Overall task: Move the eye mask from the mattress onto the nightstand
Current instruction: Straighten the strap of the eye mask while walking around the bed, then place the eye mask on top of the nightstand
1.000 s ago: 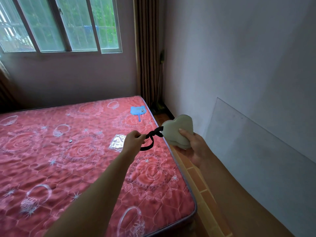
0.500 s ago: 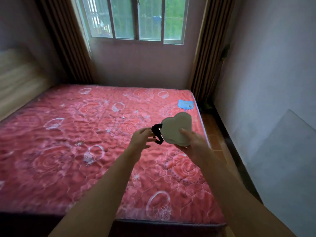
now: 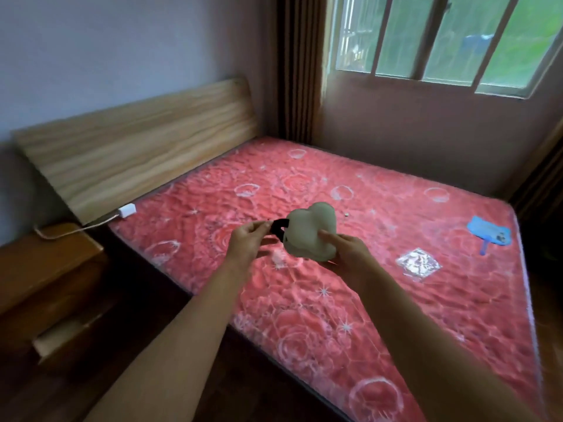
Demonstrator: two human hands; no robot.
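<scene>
A red quilted mattress [image 3: 350, 300] is seen filling the bed. On it, a blue fan-shaped card [image 3: 488, 235] is laid far right, a silvery square packet [image 3: 418, 263] nearer (slightly leftward), and a white charger [image 3: 127, 210] at the far-left corner.
</scene>
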